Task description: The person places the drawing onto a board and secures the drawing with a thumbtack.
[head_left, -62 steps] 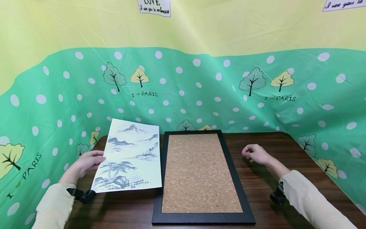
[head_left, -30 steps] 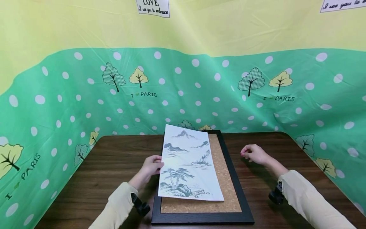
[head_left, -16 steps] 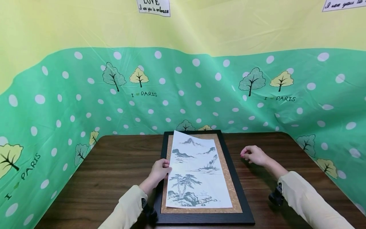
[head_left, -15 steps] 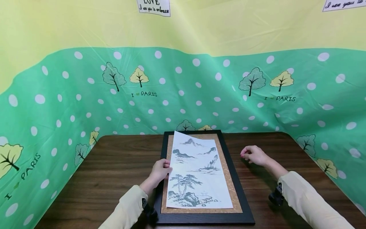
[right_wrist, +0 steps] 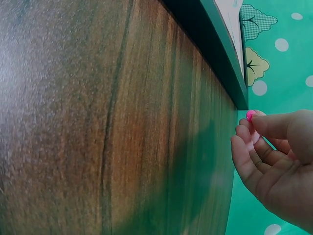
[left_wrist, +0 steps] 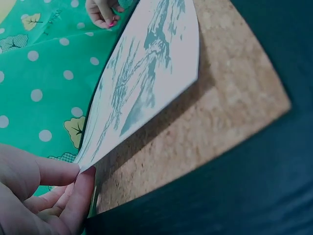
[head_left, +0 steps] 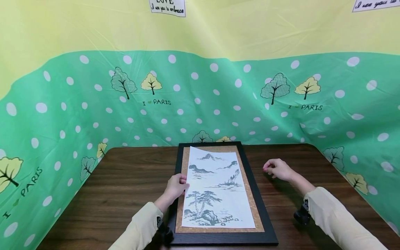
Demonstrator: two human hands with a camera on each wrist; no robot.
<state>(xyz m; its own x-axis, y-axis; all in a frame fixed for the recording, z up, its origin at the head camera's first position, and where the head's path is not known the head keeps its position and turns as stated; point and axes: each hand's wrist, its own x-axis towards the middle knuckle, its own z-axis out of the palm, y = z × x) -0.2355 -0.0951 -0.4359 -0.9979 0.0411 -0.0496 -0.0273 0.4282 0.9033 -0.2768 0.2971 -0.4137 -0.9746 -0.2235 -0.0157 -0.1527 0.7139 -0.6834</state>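
A white paper print (head_left: 215, 194) with an ink landscape lies over the cork board (head_left: 259, 224) in its black frame. My left hand (head_left: 175, 185) pinches the print's left edge between thumb and fingers. In the left wrist view the print (left_wrist: 146, 63) bows upward, its near edge standing off the cork (left_wrist: 220, 98) and casting a shadow. Over the table to the right of the frame, my right hand (head_left: 278, 169) pinches a small pink push pin (right_wrist: 250, 115) between thumb and fingertip. The fingers hide most of the pin.
The brown wooden table (head_left: 134, 173) spreads to both sides of the black frame (head_left: 222, 238). Behind it hangs a green and yellow cloth (head_left: 200, 90) with white dots and printed trees. Each wrist wears a small black camera.
From the left of the frame, my left hand has carried the print rightward onto the cork board; in the last half second it has shifted down only slightly. My right hand has hardly moved.
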